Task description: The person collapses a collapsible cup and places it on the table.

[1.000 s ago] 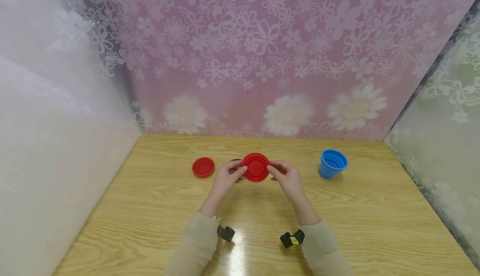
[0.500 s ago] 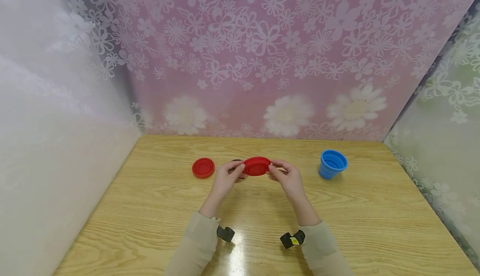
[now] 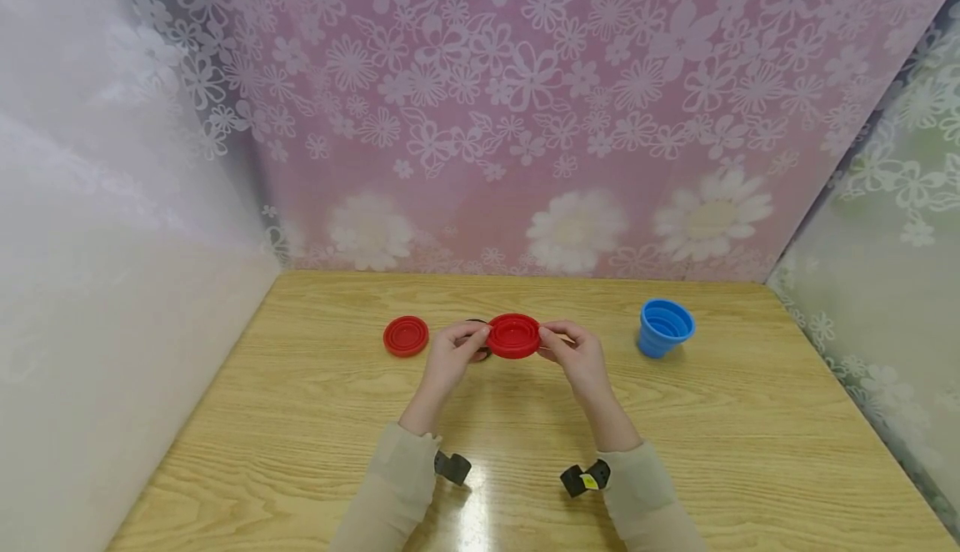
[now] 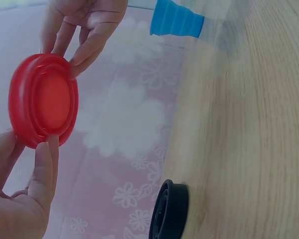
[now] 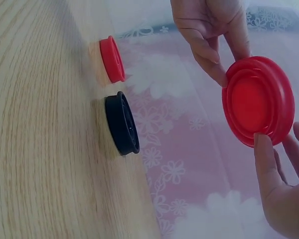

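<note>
A flattened red collapsible cup (image 3: 513,336) is held up above the table between my two hands. My left hand (image 3: 452,354) pinches its left edge between thumb and fingers, and my right hand (image 3: 578,358) pinches the right edge. In the left wrist view the cup's ringed face (image 4: 52,102) shows, with both thumbs on the rim. A second red collapsed cup (image 3: 406,336) lies on the table left of my left hand. Behind that hand is a black collapsed cup (image 5: 120,123), mostly hidden in the head view but plain in the right wrist view.
An expanded blue collapsible cup (image 3: 665,328) stands upright on the wooden table (image 3: 750,419), right of my right hand. A pink flowered backdrop (image 3: 480,118) rises at the table's far edge, with pale panels at both sides.
The held red cup has tilted: its face was turned toward the head camera, then it tipped flatter, and now its rings and outer side show. My hands stay in nearly the same place.
</note>
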A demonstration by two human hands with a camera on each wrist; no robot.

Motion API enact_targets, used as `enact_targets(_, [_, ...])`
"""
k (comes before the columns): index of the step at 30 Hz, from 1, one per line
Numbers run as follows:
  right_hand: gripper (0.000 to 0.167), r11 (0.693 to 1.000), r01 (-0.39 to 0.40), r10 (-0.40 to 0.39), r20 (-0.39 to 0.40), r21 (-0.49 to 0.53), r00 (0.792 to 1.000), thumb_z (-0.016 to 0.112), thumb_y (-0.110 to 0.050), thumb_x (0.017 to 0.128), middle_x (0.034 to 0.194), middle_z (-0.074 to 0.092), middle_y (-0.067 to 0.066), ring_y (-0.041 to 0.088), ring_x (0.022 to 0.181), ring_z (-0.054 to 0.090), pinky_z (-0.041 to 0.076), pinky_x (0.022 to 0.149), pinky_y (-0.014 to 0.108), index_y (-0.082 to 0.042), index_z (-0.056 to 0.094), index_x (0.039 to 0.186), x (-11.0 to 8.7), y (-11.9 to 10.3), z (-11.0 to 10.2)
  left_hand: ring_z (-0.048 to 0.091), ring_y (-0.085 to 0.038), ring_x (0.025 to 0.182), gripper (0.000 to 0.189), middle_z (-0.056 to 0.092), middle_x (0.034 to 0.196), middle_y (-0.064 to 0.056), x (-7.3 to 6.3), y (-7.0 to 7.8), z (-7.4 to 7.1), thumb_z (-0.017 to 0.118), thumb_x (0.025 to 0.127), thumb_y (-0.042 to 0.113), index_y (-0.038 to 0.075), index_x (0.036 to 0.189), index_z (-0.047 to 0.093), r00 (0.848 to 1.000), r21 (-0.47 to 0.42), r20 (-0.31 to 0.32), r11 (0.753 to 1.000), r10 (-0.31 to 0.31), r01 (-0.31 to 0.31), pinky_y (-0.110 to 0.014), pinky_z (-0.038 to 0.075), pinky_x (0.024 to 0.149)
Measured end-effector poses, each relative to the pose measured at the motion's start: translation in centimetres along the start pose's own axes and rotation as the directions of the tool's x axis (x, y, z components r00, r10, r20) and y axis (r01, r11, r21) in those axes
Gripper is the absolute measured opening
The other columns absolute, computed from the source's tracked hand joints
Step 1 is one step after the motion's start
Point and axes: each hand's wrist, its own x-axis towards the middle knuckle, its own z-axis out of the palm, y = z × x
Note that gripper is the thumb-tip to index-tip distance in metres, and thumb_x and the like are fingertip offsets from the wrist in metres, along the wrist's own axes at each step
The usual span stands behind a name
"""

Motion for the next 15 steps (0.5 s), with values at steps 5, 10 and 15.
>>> enact_targets(5, [0.023,1.0,-0.005,0.005,-0.012,-0.008,1.0,0.059,-0.002,0.084,0.09,0.057,0.014,0.015,0.075,0.062,0.05,0.072,0.036,0.016,0.055,0.098,0.2,0.1,-0.2,0.06,-0.014,0.082,0.028,0.058,0.104,-0.021,0.9,-1.8,-0.1,0.058,0.085,0.004,-0.01,0.109,0.057,1.0,-0.037,-0.011,0.999,-0.017,0.016,-0.036,0.05,0.074])
enact_targets(10, [0.024,1.0,-0.004,0.004,-0.004,0.005,1.0,0.057,0.001,0.084,0.09,0.058,0.01,0.013,0.078,0.061,0.051,0.072,0.032,0.016,0.053,0.102,0.5,0.4,-0.5,0.061,-0.015,0.084,0.028,0.06,0.102,-0.02,1.7,-2.9,0.4,0.062,0.083,0.007,-0.008,0.106,0.06,0.995,-0.039,-0.07,0.997,-0.065,0.063,-0.028,0.05,0.072])
enact_targets(15, [0.027,0.999,-0.053,0.053,-0.019,0.014,0.998,0.056,0.001,0.085,0.091,0.059,0.008,0.012,0.079,0.06,0.05,0.071,0.03,0.017,0.051,0.107,1.0,0.9,-1.2,0.061,-0.011,0.074,0.024,0.063,0.091,-0.016,2.2,-3.7,1.1,0.061,0.082,0.004,-0.011,0.101,0.062,0.99,-0.09,-0.096,0.991,-0.108,0.099,-0.037,0.049,0.075])
